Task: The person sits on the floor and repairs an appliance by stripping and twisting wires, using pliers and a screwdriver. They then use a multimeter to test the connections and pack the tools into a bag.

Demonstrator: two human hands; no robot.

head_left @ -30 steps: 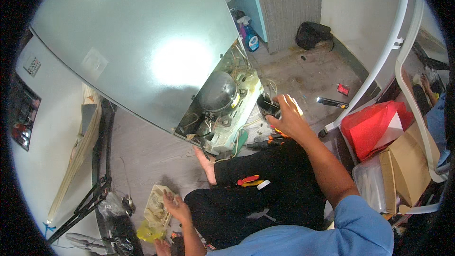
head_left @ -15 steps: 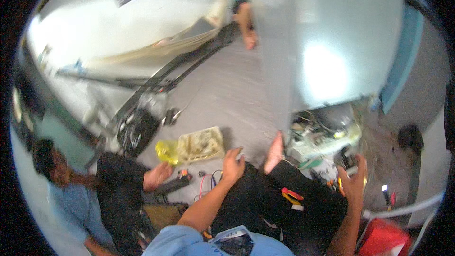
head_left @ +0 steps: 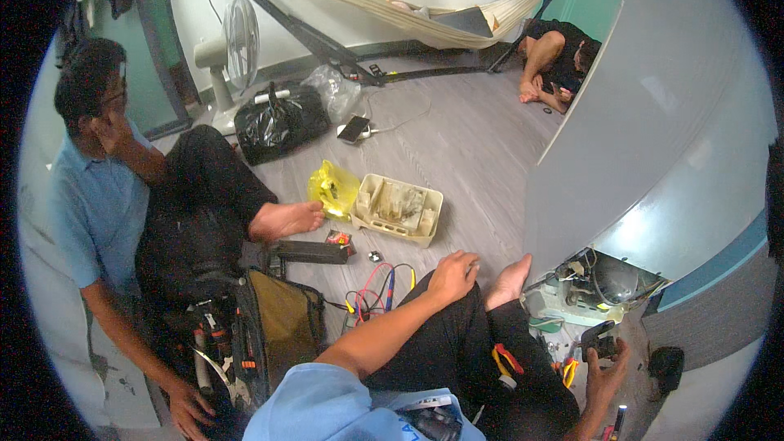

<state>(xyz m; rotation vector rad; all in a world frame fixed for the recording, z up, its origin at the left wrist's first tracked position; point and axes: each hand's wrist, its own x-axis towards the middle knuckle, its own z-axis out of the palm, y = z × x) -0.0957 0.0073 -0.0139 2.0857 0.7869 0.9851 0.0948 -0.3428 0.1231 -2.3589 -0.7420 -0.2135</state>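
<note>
My left hand (head_left: 454, 278) rests on my left knee with its fingers curled; what they hold, if anything, is hidden. At the right, my right hand (head_left: 604, 371) grips a black phone-like device (head_left: 600, 341) from below. Red-and-yellow pliers (head_left: 505, 359) lie on my dark trouser leg. Yellow-handled pliers (head_left: 569, 371) are just left of my right hand. Beyond it, a large pale appliance (head_left: 653, 131) has an opening at its base, where wires and a rounded black part (head_left: 618, 280) show.
A seated co-worker (head_left: 106, 212) is at the left, beside a tool bag (head_left: 282, 318). Ahead lie a cream tray (head_left: 433, 233), yellow plastic bag (head_left: 333, 189), coloured test leads (head_left: 390, 286) and a black bag (head_left: 278, 124). Farther back are a fan (head_left: 241, 42), hammock (head_left: 425, 24) and another person (head_left: 555, 65).
The view has swung left, sharpening and showing more of the co-worker, fan and far person. My left hand stays at my knee; my right hand still holds the black device.
</note>
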